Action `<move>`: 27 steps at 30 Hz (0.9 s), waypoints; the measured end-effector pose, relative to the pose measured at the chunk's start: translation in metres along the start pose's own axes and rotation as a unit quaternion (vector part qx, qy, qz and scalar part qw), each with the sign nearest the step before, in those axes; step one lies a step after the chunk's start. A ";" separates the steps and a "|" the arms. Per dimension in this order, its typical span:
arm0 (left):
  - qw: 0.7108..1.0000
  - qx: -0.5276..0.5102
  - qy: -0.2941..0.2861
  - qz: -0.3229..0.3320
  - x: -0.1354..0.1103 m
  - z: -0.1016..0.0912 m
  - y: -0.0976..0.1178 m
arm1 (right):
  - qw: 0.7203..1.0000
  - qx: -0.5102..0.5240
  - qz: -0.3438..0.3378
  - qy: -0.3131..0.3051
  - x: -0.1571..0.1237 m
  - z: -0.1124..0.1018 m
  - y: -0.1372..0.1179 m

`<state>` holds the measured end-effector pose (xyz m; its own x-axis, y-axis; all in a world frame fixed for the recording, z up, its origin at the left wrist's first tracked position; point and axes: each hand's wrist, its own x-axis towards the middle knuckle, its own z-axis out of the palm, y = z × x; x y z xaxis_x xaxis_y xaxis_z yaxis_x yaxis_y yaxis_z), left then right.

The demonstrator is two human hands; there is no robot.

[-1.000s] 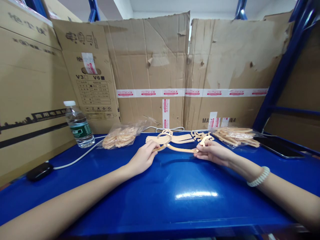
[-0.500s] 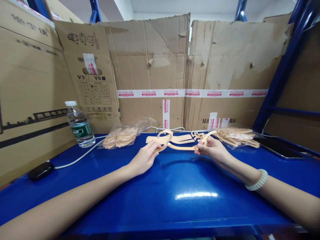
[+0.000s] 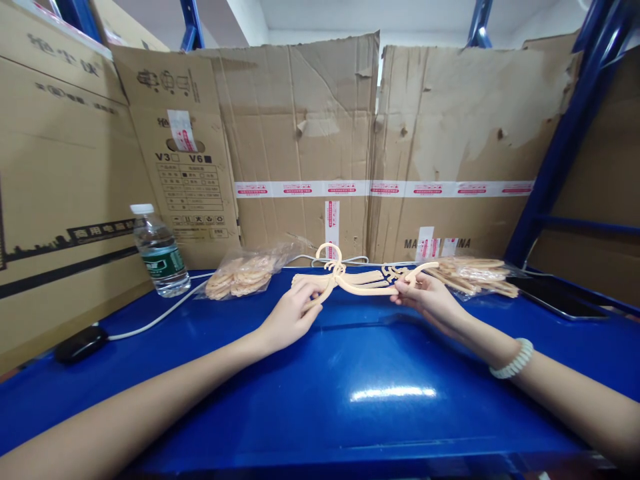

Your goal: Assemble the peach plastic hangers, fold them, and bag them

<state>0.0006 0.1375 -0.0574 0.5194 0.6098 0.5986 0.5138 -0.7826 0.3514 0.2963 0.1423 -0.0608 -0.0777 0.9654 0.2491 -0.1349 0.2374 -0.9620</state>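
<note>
A peach-coloured plastic clothes hanger [image 3: 365, 289] is held just above the blue surface, between both hands. Its round hook [image 3: 329, 248] stands up at the centre, with smaller curved prongs below. My left hand [image 3: 293, 310] is closed, pinching the hanger's left arm near the middle. Further out on the right arm, my right hand [image 3: 425, 297] is closed around it. A short curved peach end [image 3: 423, 268] sticks up past the right fingers; whether it belongs to the same arm I cannot tell. Behind the hanger lie peach strips [image 3: 373, 275] and small hook-shaped pieces [image 3: 395, 272].
Clear bags of peach parts lie at back left [image 3: 245, 272] and back right [image 3: 475, 273]. A water bottle [image 3: 163, 257], a black device [image 3: 81, 343] with a white cable, and a dark tablet-like slab [image 3: 560, 298] rest on the blue shelf [image 3: 340, 387]. Cardboard [image 3: 300, 147] walls the back.
The hanger has been tilted, so its hook now points upward and its prongs show. Both hands keep their hold in nearly the same place.
</note>
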 end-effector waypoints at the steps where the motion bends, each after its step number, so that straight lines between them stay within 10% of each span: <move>1: 1.000 0.001 0.001 -0.003 0.001 -0.001 0.000 | 1.000 0.008 0.009 -0.004 0.000 0.000 -0.002; 8: 0.999 0.041 -0.032 -0.007 0.010 -0.025 -0.011 | 0.998 0.033 0.054 -0.031 0.010 -0.025 -0.024; 14: 0.985 0.073 -0.154 0.027 0.014 -0.053 -0.018 | 0.981 -0.147 0.058 -0.111 0.021 -0.060 -0.041; 20: 0.965 0.082 -0.251 0.002 0.012 -0.058 -0.020 | 0.886 -0.380 -0.002 -0.265 0.023 -0.063 -0.039; 27: 0.943 0.120 -0.310 -0.026 0.007 -0.065 -0.026 | 0.812 -0.512 -0.029 -0.279 0.022 -0.067 -0.031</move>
<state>-0.0535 0.1543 -0.0161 0.7506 0.6604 0.0233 0.6502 -0.7444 0.1517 0.3647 0.1637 -0.0331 -0.5750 0.8174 0.0338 0.7151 0.5222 -0.4647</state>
